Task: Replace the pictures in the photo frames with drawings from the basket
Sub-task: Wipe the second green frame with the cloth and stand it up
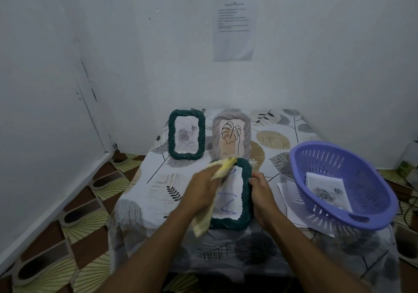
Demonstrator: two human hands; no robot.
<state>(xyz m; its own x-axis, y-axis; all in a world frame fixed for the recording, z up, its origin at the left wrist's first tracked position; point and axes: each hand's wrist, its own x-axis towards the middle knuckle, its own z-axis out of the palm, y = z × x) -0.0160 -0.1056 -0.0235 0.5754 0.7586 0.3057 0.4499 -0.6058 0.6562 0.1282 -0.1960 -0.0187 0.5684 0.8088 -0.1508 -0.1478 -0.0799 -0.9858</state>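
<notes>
So my right hand [262,193] has its fingers curled around the right edge of the dark green frame [245,193], pinching that twisted rope-like rim to keep it propped up in front of me. My left hand [203,191] is bunched closed on a yellow cloth [222,167], pressed against the frame's top left corner, with the tail of the cloth hanging below my wrist. Between my two hands is the frame's face, showing a white sheet with blue scribbles [228,202].

My guess is the frame's light and rigid, but the front pane could be slick and breakable, so the bumpy rim is the safe spot to hold, not the face.

Past my fingertips stand a second green frame [186,134] holding a rose picture and a pale frame [231,134] with a leaf line drawing. Off to the right of my right hand is the purple basket [339,179], tilted, with a floppy rose print [328,191] inside and loose paper [291,211] under it.
</notes>
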